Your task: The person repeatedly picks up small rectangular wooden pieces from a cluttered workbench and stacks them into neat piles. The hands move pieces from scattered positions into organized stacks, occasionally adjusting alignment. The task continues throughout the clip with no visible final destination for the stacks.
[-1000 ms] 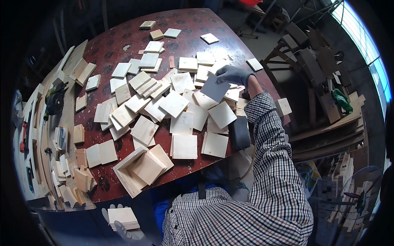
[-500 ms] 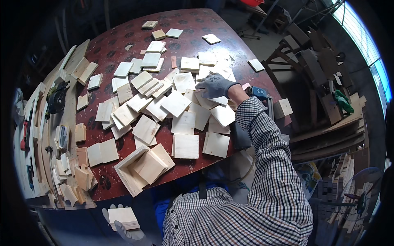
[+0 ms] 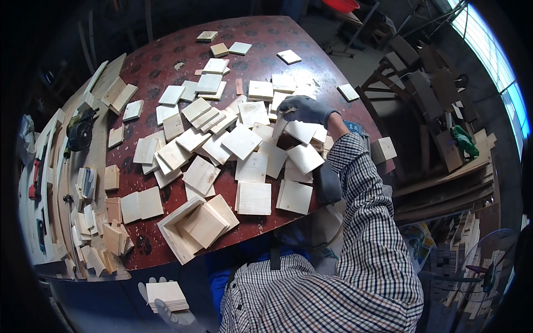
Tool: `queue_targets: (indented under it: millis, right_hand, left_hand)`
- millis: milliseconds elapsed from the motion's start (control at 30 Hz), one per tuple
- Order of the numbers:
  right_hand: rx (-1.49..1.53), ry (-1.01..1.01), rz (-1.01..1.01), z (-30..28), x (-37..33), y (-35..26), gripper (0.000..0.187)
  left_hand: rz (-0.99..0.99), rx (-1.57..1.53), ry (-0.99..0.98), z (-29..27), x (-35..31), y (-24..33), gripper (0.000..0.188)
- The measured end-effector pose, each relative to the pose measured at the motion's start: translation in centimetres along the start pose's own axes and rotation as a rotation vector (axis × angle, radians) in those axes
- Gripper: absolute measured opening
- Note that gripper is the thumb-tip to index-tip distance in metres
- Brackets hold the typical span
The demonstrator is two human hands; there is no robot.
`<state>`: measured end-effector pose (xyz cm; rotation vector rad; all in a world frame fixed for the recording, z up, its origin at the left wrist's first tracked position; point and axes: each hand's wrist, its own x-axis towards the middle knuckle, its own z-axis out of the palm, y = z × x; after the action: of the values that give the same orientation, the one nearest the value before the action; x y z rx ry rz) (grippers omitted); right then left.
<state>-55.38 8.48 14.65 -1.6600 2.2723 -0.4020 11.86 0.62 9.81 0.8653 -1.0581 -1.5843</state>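
Workshop interior, dim, with a bright window strip [image 3: 496,69] at two o'clock; clock hours are read from the middle of the view.

Table [image 3: 261,36]: dark red top, worn, bearing many loose pale square boards, overlapping in the centre and more scattered towards twelve.

Right hand [image 3: 308,110]: at one o'clock, dark grey glove, checked sleeve. Thumb and fingers clamped on the upper edge of one tilted board [image 3: 281,126], which stands steeply among the loose boards; whether its lower edge touches them cannot be told.

Left hand [image 3: 172,312]: at seven o'clock, off the table's near edge, pale grey glove. Closed round a small stack of boards [image 3: 165,294], thumb at the near side, fingers showing beyond the far side.

Open-sided wooden box [image 3: 176,244]: between seven and eight o'clock, at the near table edge, tilted, boards leaning inside.

Dark block-shaped object [image 3: 327,186]: between three and four o'clock, just beside the boards.

Black power tool [image 3: 81,132]: between nine and ten, on the side bench.

Red-handled tool [image 3: 36,178]: at nine.

Red basin [image 3: 341,5]: at one, beyond the table.

Green cloth [image 3: 464,142]: at three, among stacked timber.

Pale wood strips [image 3: 465,247]: at four.
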Motion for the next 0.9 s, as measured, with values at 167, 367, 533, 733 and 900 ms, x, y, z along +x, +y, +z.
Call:
queue_targets:
  millis: [167, 367, 533, 733, 900]
  right_hand:
    - [0.273, 0.072, -0.005, -1.2, -1.6, -2.3, 0.028]
    - [0.359, 0.277, 0.030, -1.9, -3.3, -2.8, 0.029]
    - [-0.082, 0.356, 0.281, 0.2, -0.8, -1.7, 0.039]
    - [-0.574, 0.575, 0.353, 4.2, 0.6, -1.9, 0.030]
    - [-0.452, 0.032, 0.152, 6.4, 1.8, -5.8, 0.040]
  left_hand:
    - [0.036, 0.036, -0.036, 1.8, -0.6, 1.1, 0.069]
    - [0.025, 0.006, -0.069, 2.7, -0.5, 1.3, 0.072]
    - [0.035, -0.049, -0.079, 1.5, -0.2, 0.7, 0.075]
    - [0.067, -0.027, -0.027, 1.4, -0.9, 1.1, 0.077]
    - [0.069, -0.036, 0.034, 0.1, -2.0, 1.4, 0.077]
